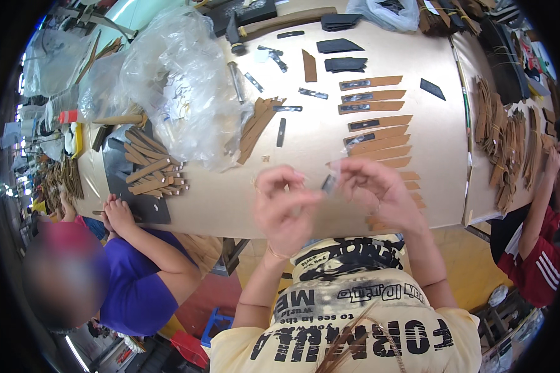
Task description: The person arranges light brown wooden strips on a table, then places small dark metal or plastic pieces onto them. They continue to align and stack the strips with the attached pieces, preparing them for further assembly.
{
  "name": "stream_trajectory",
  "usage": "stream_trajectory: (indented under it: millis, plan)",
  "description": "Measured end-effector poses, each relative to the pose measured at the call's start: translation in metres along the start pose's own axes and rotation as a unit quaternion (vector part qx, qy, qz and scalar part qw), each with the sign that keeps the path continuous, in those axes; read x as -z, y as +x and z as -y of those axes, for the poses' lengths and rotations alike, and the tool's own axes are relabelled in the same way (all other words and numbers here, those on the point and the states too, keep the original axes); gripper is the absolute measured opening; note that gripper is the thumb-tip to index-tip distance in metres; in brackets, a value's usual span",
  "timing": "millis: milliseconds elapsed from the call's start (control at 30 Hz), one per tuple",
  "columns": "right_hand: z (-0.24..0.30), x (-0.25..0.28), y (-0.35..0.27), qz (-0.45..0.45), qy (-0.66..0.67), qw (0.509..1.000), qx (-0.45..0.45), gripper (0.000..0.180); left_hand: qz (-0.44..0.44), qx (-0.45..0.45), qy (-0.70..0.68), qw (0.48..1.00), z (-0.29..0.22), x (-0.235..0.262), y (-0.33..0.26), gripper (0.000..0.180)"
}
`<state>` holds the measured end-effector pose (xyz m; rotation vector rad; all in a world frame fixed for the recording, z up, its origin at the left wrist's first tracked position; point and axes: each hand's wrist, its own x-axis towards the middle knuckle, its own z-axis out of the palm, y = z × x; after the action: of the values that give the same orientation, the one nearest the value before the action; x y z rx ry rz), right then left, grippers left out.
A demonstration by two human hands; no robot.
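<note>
In front of my chest both hands are raised over the near edge of the table. My right hand pinches a small piece of clear film at its fingertips. A short, shiny dark strip shows between the two hands, close below that film. My left hand is blurred, its fingers bent and one fingertip reaching to the strip's lower end; whether it grips the strip is unclear. Ahead of my right hand lies a column of brown leather strips, partly hidden by it. Several carry a similar dark strip at the left end.
Loose dark strips, a hammer and stacked black pieces lie farther back. Crumpled clear plastic and brown bundles cover the left side, near a person in purple. Another person's red sleeve appears at right, beside more bundles.
</note>
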<state>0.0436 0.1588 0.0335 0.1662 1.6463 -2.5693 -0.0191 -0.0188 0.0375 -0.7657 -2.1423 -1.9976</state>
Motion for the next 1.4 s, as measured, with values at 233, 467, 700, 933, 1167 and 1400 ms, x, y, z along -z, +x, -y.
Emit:
stream_trajectory:
  millis: [233, 467, 700, 933, 1167, 1400]
  plan:
    - [-0.004, -0.003, -0.007, -0.033, 0.003, 0.994, 0.105, 0.029, 0.068, 0.028, -0.034, 0.997, -0.004, -0.004, -0.008, 0.021]
    - [0.004, 0.004, -0.010, -0.077, -0.166, 0.976, 0.115, 0.022, 0.147, -0.085, 0.099, 0.980, -0.005, -0.005, -0.012, 0.023]
    - [0.000, 0.007, -0.016, -0.114, -0.116, 0.985, 0.053, 0.019, 0.146, -0.083, 0.107, 0.980, -0.007, -0.012, -0.011, 0.025]
    - [0.012, 0.014, -0.029, -0.116, -0.050, 0.988, -0.093, 0.016, 0.151, -0.076, 0.082, 0.982, 0.003, -0.027, -0.016, 0.021]
    - [-0.004, 0.034, -0.032, -0.276, -0.551, 0.768, 0.175, 0.012, 0.008, 0.228, -0.062, 0.972, 0.004, -0.041, -0.028, 0.012]
    - [0.010, 0.099, -0.045, -0.512, -0.669, 0.534, 0.072, 0.027, 0.078, 0.253, -0.051, 0.963, 0.003, -0.043, -0.022, 0.023]
